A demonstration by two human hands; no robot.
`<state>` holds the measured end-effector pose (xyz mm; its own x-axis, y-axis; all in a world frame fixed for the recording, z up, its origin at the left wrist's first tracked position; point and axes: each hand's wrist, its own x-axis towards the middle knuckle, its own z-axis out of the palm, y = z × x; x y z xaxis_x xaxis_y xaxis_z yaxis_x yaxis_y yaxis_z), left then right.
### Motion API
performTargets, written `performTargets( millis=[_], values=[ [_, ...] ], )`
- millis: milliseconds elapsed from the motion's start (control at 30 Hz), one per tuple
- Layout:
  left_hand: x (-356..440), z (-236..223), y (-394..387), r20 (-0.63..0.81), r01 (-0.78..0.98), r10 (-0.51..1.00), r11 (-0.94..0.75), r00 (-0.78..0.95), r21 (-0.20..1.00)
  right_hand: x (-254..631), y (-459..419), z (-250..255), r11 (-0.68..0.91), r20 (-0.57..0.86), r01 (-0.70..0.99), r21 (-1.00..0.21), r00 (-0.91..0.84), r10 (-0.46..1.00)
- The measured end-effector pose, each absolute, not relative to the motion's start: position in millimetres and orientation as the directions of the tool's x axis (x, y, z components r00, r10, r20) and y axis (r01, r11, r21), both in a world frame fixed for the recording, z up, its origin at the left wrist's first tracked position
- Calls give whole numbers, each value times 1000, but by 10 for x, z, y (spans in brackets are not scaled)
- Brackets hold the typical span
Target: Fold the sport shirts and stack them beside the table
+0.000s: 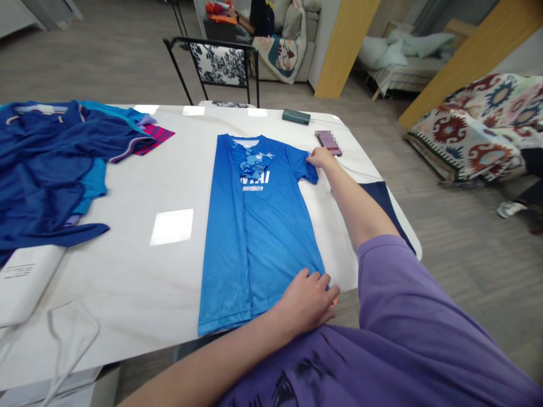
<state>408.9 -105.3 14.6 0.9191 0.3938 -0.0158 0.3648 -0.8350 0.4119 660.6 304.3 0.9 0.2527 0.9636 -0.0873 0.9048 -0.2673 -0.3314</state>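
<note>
A blue T-shirt (275, 237) with white lettering lies on the white table, its left side folded inward over the front and its sleeve folded back near the collar. My right hand (322, 158) pinches the end of the other sleeve, which sticks out to the right. At the lower right corner of the hem, my left hand (307, 299) has its fingers curled over the fabric edge; the thumb is partly hidden.
A pile of dark blue shirts (51, 169) covers the table's (136, 271) left, near a white box (29, 282) and cable. A phone (328, 143), a dark green case (296, 117) and dark cloth (384, 206) lie right. A chair (223, 65) stands behind; a person (257, 20) sits farther back.
</note>
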Motion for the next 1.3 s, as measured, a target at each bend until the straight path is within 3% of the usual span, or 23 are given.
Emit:
performTargets(
  millis=[100,233,300,400,467,533,600,667,767,833,967,1300],
  values=[
    [4079,73,-1105,-13,389,421,-826,907,409,6585,3060,11,-225,-54,880,-418,223,973],
    [4032,69,-1126,-28,422,455,-797,890,432,6515,3020,113,-255,-57,739,-623,283,957],
    [4011,113,-1121,-34,444,484,-770,874,458,6472,2976,184,-280,-121,635,-720,283,952],
    [3974,203,-1100,-47,491,544,-713,838,500,6421,2917,283,-375,-332,443,-814,174,927],
    [3943,253,-1079,-42,511,574,-690,817,513,6402,2894,330,-476,-477,371,-797,96,873],
    [3908,282,-1058,-31,517,589,-681,807,518,6403,2891,362,-526,-534,373,-764,91,840],
    [3875,289,-1043,-26,519,593,-680,804,518,6432,2912,390,-492,-478,424,-761,147,866],
    [3849,287,-1037,-30,523,595,-680,803,515,6494,2959,417,-399,-328,533,-746,228,917],
    [3821,290,-1043,-33,535,605,-675,795,508,6621,3052,455,-309,-145,709,-634,284,948],
    [3805,304,-1053,-32,552,626,-660,779,509,6692,3100,467,-326,-161,731,-599,289,944],
    [3751,327,-1069,-5,556,669,-614,743,560,6742,3103,459,-367,-232,653,-663,287,929],
    [3356,354,-1104,151,458,758,-526,635,716,6367,3176,770,-281,-73,805,-523,286,955]
  ],
)
